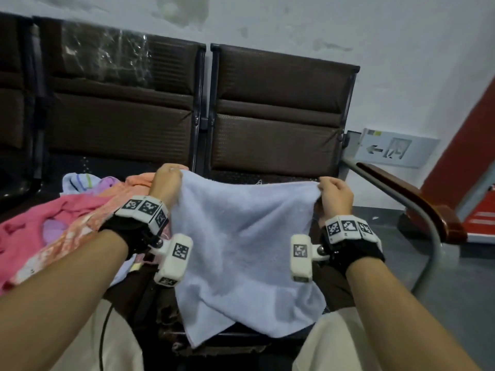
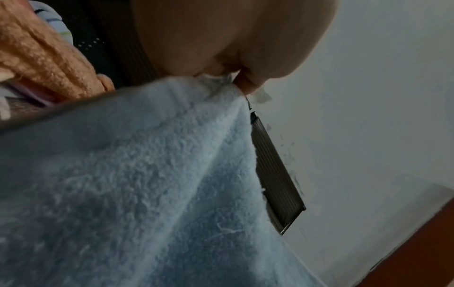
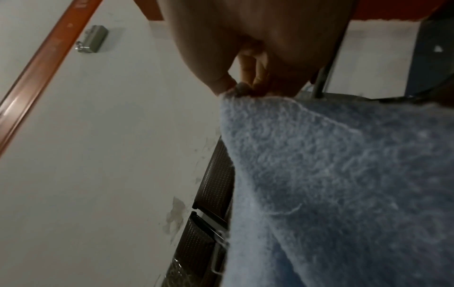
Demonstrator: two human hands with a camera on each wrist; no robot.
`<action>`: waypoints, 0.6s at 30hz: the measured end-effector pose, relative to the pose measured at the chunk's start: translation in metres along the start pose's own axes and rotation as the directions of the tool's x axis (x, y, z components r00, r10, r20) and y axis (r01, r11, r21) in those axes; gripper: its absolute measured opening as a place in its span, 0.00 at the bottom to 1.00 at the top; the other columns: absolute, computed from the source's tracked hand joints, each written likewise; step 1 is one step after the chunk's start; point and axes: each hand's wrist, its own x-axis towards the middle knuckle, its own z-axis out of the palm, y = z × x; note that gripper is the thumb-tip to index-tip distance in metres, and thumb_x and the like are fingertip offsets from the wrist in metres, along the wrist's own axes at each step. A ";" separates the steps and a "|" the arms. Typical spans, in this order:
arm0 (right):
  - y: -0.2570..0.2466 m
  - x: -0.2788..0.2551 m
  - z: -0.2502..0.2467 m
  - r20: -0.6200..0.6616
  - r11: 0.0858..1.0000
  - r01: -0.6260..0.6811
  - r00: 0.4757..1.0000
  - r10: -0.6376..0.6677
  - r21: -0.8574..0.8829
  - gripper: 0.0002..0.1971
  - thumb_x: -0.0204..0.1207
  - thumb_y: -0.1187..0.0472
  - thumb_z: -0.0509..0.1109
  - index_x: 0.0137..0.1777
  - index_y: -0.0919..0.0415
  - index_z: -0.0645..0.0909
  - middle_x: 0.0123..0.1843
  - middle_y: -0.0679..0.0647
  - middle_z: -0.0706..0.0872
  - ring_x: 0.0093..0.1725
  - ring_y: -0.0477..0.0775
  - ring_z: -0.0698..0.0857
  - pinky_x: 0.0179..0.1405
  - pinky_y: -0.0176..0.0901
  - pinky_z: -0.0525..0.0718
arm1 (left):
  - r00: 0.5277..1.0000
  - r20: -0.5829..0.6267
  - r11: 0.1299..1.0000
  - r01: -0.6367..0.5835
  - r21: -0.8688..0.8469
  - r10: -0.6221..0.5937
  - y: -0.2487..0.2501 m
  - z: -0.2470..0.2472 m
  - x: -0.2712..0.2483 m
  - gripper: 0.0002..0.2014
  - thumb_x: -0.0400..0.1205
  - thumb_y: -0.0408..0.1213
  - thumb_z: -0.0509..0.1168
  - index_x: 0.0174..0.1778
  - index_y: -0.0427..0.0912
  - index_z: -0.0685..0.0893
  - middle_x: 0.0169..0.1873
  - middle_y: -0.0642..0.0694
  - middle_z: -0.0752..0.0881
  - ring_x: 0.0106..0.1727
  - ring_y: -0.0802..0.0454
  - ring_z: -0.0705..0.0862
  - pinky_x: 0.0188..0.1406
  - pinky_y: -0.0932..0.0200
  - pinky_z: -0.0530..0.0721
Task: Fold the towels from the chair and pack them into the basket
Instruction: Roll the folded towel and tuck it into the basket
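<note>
Fingers (image 3: 247, 77) of both hands pinch the blue towel's (image 1: 241, 236) far corners, spreading it above the chair (image 1: 273, 145); folding looks barely begun, a pile (image 1: 53, 223) waits at left, no basket in view

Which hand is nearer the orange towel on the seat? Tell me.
Left. The left hand pinches the light blue towel's corner right beside the orange towel; the right hand holds the opposite corner, across the towel's width.
</note>
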 end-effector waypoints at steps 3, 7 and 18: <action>0.012 -0.012 -0.001 0.088 0.984 -0.117 0.991 0.106 0.132 0.12 0.70 0.70 0.63 0.35 0.58 0.87 0.30 0.58 0.79 0.25 0.53 0.73 0.20 0.37 0.67 | 0.998 0.057 0.999 0.023 0.050 -0.025 -0.006 0.007 -0.004 0.17 0.81 0.32 0.55 0.62 0.29 0.80 0.64 0.29 0.80 0.66 0.33 0.77 0.65 0.47 0.76; 0.021 -0.021 0.014 0.280 0.969 -0.179 0.952 0.126 0.172 0.09 0.70 0.70 0.65 0.40 0.66 0.87 0.28 0.59 0.84 0.23 0.51 0.81 0.21 0.36 0.77 | 0.992 0.114 0.994 0.035 0.107 -0.048 -0.028 0.023 -0.002 0.15 0.81 0.32 0.57 0.60 0.33 0.83 0.61 0.33 0.83 0.59 0.40 0.82 0.62 0.50 0.78; 0.054 -0.027 0.047 0.820 0.661 0.664 0.558 -0.126 -0.350 0.04 0.72 0.63 0.76 0.39 0.52 0.85 0.43 0.51 0.87 0.42 0.45 0.85 0.46 0.41 0.82 | 0.934 0.355 0.997 -0.056 0.054 0.033 -0.047 0.031 -0.023 0.08 0.78 0.24 0.67 0.52 0.32 0.86 0.41 0.31 0.86 0.41 0.43 0.83 0.40 0.49 0.86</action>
